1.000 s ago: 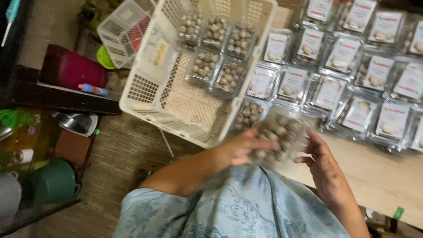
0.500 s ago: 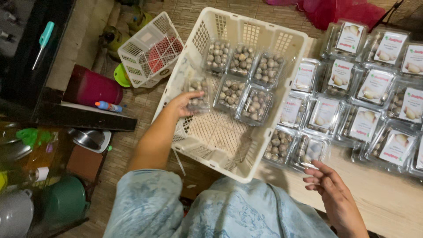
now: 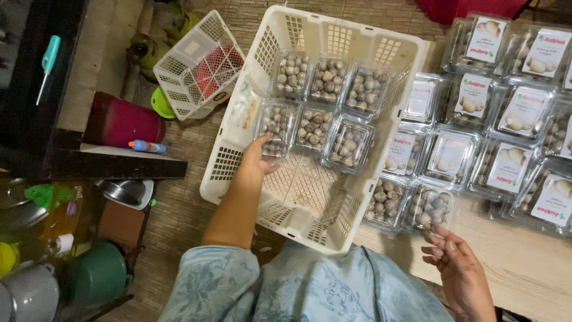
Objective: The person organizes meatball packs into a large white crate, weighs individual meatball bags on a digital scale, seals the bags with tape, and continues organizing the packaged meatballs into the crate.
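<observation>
Packing step. Nearest, our right hand (image 3: 462,271) hovers with fingers released beside a clear mushroom pack (image 3: 430,209) on the worktop (image 3: 530,268); farther, our left hand (image 3: 255,164) fingers grasp a pack (image 3: 273,125) inside the white crate (image 3: 298,197). Releasing it squarely in its row looks next.

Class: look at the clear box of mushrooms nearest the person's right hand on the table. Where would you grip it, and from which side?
Probably across its two short side walls, from above. The clear mushroom box lies flat, lid up, and another box is packed close against its left side, so a side approach looks crowded. The right hand hovers open just below it.
</observation>
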